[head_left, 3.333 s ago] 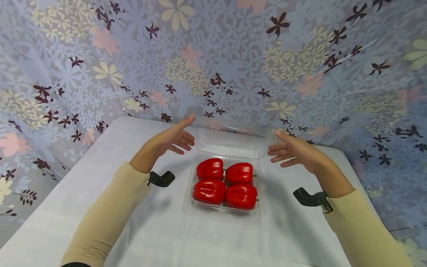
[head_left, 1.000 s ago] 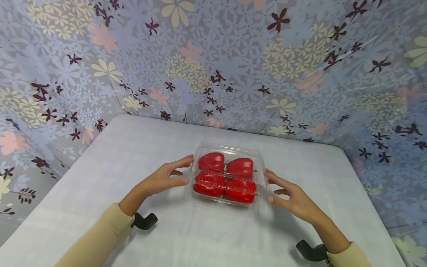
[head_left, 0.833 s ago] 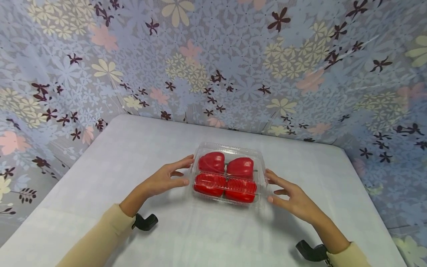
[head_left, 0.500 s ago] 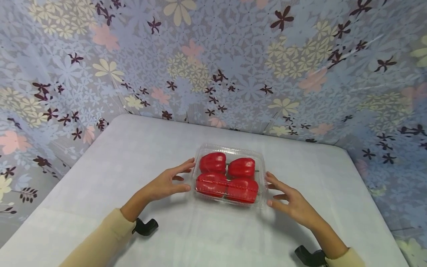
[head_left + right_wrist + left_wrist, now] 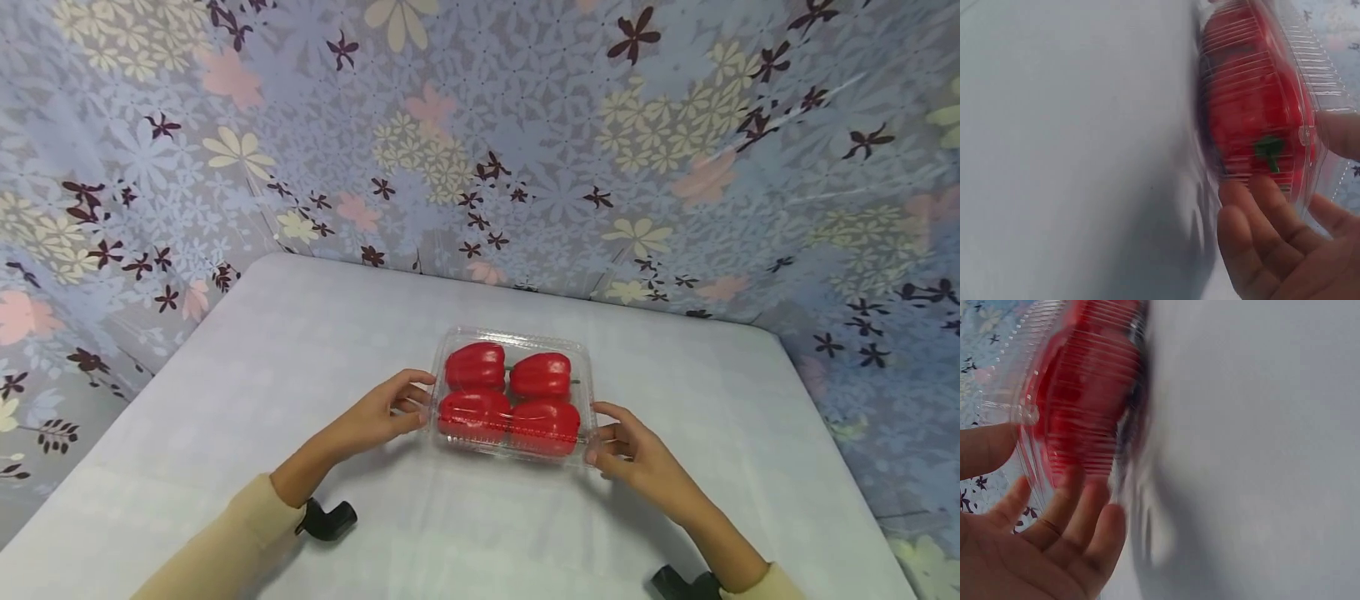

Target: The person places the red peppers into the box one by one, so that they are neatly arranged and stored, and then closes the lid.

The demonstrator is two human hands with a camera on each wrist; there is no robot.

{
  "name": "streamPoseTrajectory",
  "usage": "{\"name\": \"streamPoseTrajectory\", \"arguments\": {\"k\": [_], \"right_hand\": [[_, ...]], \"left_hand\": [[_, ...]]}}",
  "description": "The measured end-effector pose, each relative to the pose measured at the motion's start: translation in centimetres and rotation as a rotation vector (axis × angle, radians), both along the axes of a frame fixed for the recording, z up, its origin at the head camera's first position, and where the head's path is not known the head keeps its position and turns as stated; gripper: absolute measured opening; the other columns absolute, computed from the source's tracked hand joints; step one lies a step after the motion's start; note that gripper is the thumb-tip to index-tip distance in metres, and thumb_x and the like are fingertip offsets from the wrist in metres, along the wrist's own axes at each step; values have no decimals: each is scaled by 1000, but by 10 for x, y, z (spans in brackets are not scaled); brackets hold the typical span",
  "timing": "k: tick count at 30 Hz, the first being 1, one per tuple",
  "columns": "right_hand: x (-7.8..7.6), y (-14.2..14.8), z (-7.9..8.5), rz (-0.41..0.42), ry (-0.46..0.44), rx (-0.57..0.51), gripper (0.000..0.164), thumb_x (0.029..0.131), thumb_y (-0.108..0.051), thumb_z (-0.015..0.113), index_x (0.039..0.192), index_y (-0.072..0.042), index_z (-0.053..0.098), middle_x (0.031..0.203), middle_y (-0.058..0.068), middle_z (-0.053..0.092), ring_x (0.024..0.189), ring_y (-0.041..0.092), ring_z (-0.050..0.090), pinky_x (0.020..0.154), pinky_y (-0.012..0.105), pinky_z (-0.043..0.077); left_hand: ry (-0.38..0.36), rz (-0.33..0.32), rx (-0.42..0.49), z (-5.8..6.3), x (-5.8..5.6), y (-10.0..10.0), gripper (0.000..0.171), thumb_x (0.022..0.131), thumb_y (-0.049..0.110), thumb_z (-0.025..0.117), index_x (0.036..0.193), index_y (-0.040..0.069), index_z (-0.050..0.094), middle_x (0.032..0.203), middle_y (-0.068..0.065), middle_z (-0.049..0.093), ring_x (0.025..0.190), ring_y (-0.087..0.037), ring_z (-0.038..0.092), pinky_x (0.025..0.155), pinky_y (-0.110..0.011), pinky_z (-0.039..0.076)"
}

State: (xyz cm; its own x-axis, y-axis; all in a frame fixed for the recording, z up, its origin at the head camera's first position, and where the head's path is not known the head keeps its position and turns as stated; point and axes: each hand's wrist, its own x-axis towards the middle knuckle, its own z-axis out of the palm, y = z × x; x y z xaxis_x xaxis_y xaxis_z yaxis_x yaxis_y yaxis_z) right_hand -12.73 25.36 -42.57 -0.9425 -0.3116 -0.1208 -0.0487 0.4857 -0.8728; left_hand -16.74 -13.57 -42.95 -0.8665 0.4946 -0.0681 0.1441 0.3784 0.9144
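A clear plastic clamshell container point(image 5: 525, 340) holds several glossy red bell peppers point(image 5: 476, 365) in two rows, its ribbed lid down over them. At the container's left side, my left hand point(image 5: 386, 412) pinches the rim, thumb on the upper side and fingers spread along the ribbed wall. My right hand point(image 5: 637, 454) grips the opposite rim in the same way. The right wrist view shows a green pepper stem point(image 5: 1269, 150) through the wall, just above the right fingertips point(image 5: 1266, 187). The left wrist view is partly blurred around the peppers point(image 5: 1085, 381).
The container rests on a table with a white cloth point(image 5: 337, 317). Flower-patterned fabric point(image 5: 525, 125) rises behind the table and along both sides. A black wrist mount point(image 5: 327, 522) sticks out by the left cuff, another mount point(image 5: 678, 583) by the right.
The lid, upright behind the peppers at first, has swung forward and come down over them. Both hands have come nearer and closed in from beside the container onto its side rims.
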Motion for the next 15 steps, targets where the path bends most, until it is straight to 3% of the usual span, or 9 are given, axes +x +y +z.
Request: {"name": "streamPoseTrajectory", "arguments": {"k": [5, 9, 15], "right_hand": [[-1, 2, -1, 40, -178, -171, 75, 96, -15, 64, 154, -8, 18, 92, 6, 74, 81, 16, 73, 67, 36, 60], [1, 1, -3, 33, -218, -237, 76, 97, -15, 63, 155, -8, 13, 90, -5, 76, 77, 14, 74, 65, 34, 60], [2, -1, -3, -22, -244, -211, 76, 97, -17, 63, 155, -14, 15, 84, -6, 76, 69, 12, 72, 54, 28, 53]], "left_hand": [[-171, -44, 67, 0, 1, 2, 55, 95, 9, 57, 144, 11, 30, 97, -28, 65, 79, -23, 66, 75, -35, 57], [-219, -46, 124, 0, 4, 4, 61, 95, 7, 57, 147, 9, 25, 91, -24, 68, 75, -21, 66, 76, -35, 58], [-227, -11, 157, -2, 8, 8, 61, 95, 4, 55, 147, 9, 24, 85, -13, 72, 66, -18, 65, 71, -31, 59]]}}
